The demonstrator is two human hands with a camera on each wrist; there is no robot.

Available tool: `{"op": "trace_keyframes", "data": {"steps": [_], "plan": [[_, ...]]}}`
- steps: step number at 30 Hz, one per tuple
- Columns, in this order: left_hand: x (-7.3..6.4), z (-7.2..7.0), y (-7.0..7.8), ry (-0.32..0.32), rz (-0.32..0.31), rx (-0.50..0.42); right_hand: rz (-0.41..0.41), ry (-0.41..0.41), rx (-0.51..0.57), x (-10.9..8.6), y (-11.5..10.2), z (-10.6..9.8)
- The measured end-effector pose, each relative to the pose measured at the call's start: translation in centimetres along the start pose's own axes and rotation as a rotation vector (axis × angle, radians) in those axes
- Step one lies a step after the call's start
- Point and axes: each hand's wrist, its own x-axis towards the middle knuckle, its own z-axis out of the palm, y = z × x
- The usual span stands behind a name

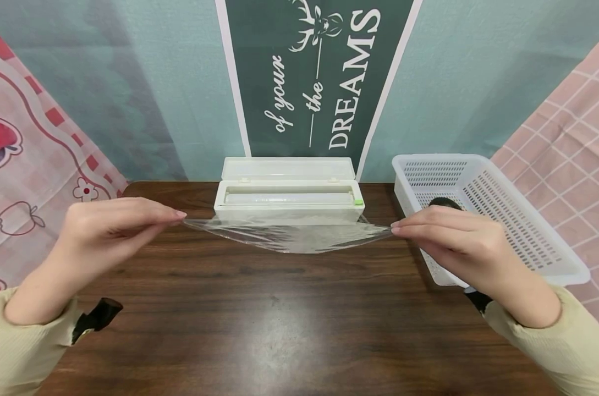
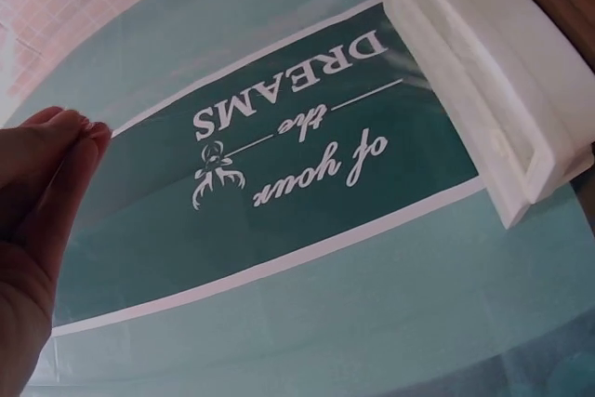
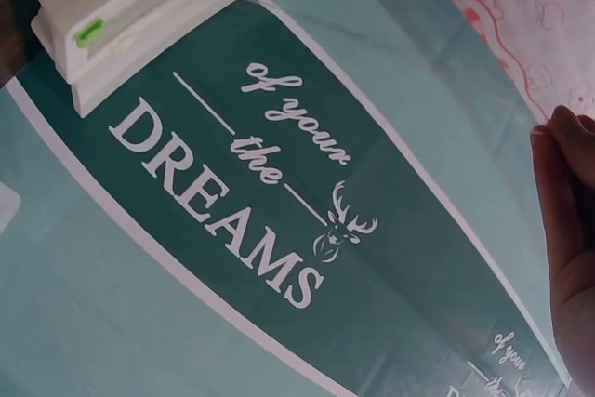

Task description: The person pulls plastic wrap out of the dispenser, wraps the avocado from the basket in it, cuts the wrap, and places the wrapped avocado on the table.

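A clear sheet of plastic wrap (image 1: 299, 237) stretches between both hands, sagging in the middle, its far part reaching the front of a white wrap dispenser (image 1: 289, 215). My left hand (image 1: 113, 223) pinches one corner between thumb and fingers. The opposite corner is pinched by my right hand (image 1: 455, 242). Behind the sheet, the dispenser's lid (image 1: 288, 168) stands raised, and a roll of wrap (image 1: 289, 198) lies inside. A small green piece (image 1: 358, 202) sits at the dispenser's right end. Fingertips of the left hand (image 2: 56, 165) press together in the left wrist view.
A white perforated basket (image 1: 522, 220) stands at the right, partly behind the right hand, with a dark round object (image 1: 445, 203) in it. The brown wooden table (image 1: 274, 330) spreads below the hands. A cloth with lettering (image 1: 319, 77) hangs behind the dispenser.
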Motion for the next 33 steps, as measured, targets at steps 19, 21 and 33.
{"op": "trace_keyframes", "data": {"steps": [19,21,33], "plan": [[-2.3,2.2,-1.5,-0.365,-0.023,-0.087,0.126,-0.378,0.114,-3.2,1.5,2.0],[-2.6,2.7,-1.7,-0.394,-0.028,-0.104,0.152,-0.402,0.132,-3.6,1.6,2.4],[-4.4,5.3,-2.5,-0.611,-0.081,-0.178,0.204,-0.548,0.192,-6.6,2.3,5.2]]}}
